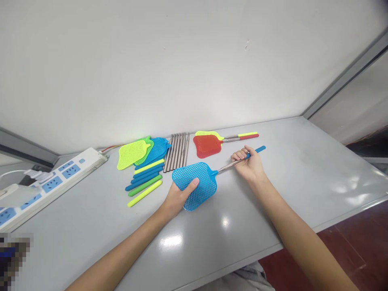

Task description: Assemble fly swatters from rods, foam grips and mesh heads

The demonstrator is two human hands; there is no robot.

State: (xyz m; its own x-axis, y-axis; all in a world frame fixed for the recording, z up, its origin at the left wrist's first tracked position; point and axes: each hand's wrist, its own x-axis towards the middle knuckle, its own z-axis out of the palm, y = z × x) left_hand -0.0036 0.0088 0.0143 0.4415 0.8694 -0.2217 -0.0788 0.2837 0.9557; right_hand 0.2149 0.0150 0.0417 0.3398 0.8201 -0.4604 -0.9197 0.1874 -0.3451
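Observation:
A blue fly swatter with a perforated head, a metal rod and a blue grip is held above the table between both hands. My left hand pinches the lower left of its head, thumb on top and fingers hidden beneath. My right hand is closed around the shaft where the metal rod meets the blue grip. Just behind lie a red fly swatter and a yellow fly swatter, partly overlapping, their handles pointing right.
Left of my hands lie loose yellow, green and blue swatter heads, coloured grip tubes and a row of metal rods. A white power strip with plugs runs along the left of the grey table. A wall stands behind.

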